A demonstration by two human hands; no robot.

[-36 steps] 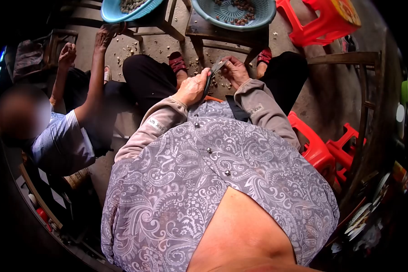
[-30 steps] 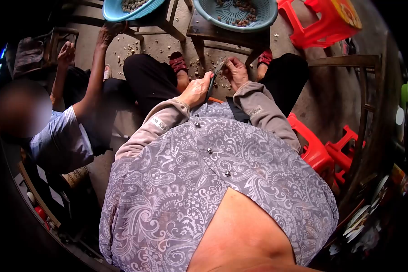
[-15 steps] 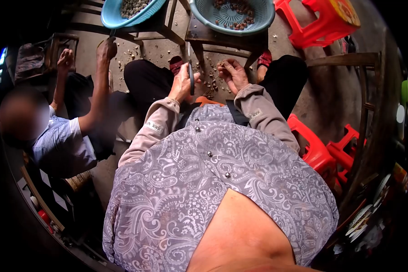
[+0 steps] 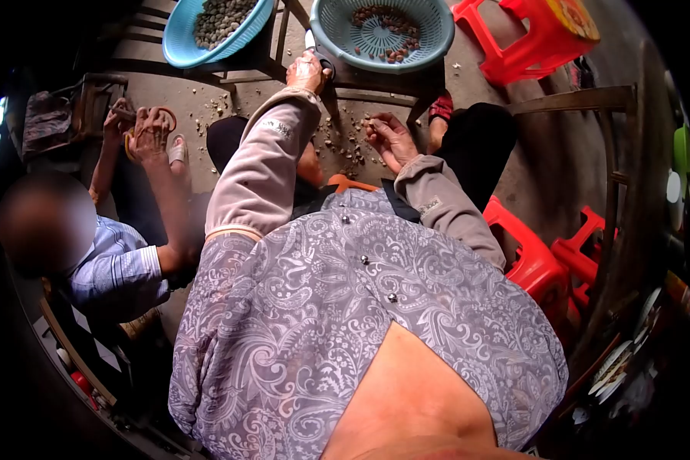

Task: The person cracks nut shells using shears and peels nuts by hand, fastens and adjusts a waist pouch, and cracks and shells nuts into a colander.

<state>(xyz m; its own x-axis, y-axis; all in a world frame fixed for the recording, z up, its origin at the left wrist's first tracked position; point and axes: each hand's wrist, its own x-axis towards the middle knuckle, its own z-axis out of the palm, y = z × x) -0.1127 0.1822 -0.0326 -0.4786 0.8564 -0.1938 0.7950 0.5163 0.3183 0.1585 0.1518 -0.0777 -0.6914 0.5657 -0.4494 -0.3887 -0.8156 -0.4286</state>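
My left hand (image 4: 307, 74) stretches forward, its fingers closed on dark-handled scissors (image 4: 326, 61) with a pale blade pointing away from me. It is between the two blue baskets, just left of the stool under the right one. My right hand (image 4: 392, 144) stays low before my knees, thumb and fingers pinching a small brownish nut (image 4: 370, 125). Ahead, the right blue basket (image 4: 322, 34) holds reddish-brown kernels (image 4: 395, 23). The left blue basket (image 4: 178, 54) contains many grey-brown nuts (image 4: 224, 21).
To my left a seated person (image 4: 119, 261) works with hands raised, orange scissor handles (image 4: 169, 116) at their fingers. Shell bits (image 4: 345, 146) litter the floor between my feet. Red plastic stools (image 4: 506, 50) and a wooden chair (image 4: 583, 100) stand on the right.
My left hand has moved forward with the scissors, from before my lap to near the baskets. My right hand has barely shifted. The other person's hands have come lower and closer together.
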